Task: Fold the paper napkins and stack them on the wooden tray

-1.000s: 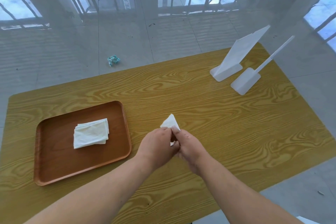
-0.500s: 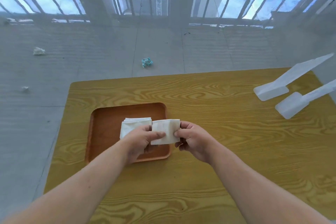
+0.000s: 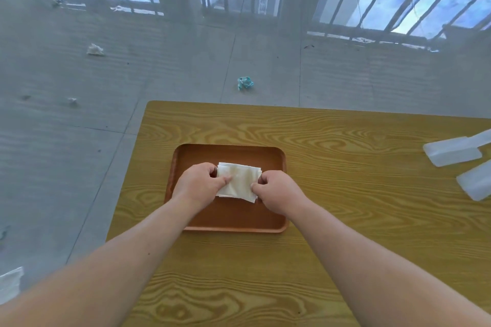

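Folded napkin being set onto the stack in the tray

A folded paper napkin [image 3: 237,180] is held over the middle of the wooden tray [image 3: 276,218], which rests on the worktop [image 3: 332,247]. The left hand [image 3: 198,184] is closed on its left edge with the thumb laid across the top; the right hand [image 3: 279,192] is pinched on its right edge. Layered edges are seen at the far and right sides, so at least one earlier folded napkin is judged to lie beneath; the count cannot be told. Release is not yet made. No unfolded napkins are seen on the worktop; two white plastic stands [image 3: 451,152] lie at the right edge. Whether further napkins remain cannot be told
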Demonstrator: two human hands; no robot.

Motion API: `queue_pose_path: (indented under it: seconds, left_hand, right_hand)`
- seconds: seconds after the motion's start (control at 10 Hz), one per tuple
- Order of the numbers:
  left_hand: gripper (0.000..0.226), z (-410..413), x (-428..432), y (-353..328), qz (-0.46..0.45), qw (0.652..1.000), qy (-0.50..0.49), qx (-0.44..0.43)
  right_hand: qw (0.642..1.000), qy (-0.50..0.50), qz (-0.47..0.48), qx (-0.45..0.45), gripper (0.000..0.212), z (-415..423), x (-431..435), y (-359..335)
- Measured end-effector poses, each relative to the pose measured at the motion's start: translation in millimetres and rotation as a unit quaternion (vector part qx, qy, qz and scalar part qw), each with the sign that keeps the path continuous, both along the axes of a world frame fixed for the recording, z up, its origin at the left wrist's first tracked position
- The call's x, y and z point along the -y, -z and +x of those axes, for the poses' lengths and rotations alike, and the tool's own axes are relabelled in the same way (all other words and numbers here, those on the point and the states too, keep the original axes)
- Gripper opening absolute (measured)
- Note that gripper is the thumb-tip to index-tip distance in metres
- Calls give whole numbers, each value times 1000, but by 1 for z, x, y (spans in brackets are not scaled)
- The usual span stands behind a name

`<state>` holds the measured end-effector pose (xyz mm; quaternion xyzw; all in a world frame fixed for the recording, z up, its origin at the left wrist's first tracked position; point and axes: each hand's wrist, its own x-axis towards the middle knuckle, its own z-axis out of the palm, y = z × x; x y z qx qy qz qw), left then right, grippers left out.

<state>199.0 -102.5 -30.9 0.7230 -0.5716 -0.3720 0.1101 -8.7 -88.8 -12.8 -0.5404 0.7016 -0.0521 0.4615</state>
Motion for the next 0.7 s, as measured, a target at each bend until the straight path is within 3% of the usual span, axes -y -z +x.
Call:
queue_pose_path:
  seconds: [0.1, 0.2, 0.3, 0.5, 0.7]
  left_hand:
    - [33, -3, -4, 2, -49, 996, 14, 77]
    - [55, -8, -18, 3, -174, 963, 127, 161]
    - [63, -10, -30, 9, -208, 915, 286, 195]
    - [77, -10, -36, 21, -132, 899, 357, 217]
    - [75, -11, -27, -6, -150, 904, 332, 226]
  right_hand:
    - [991, -45, -60, -110, 17, 3, -3, 5]
    - [952, -114, -224, -177, 22, 3, -13, 11]
    - [922, -224, -275, -158, 49, 4, -24, 20]
    - [917, -312, -185, -167, 64, 2, -32, 36]
    - [920, -276, -219, -170, 65, 1, -25, 11]
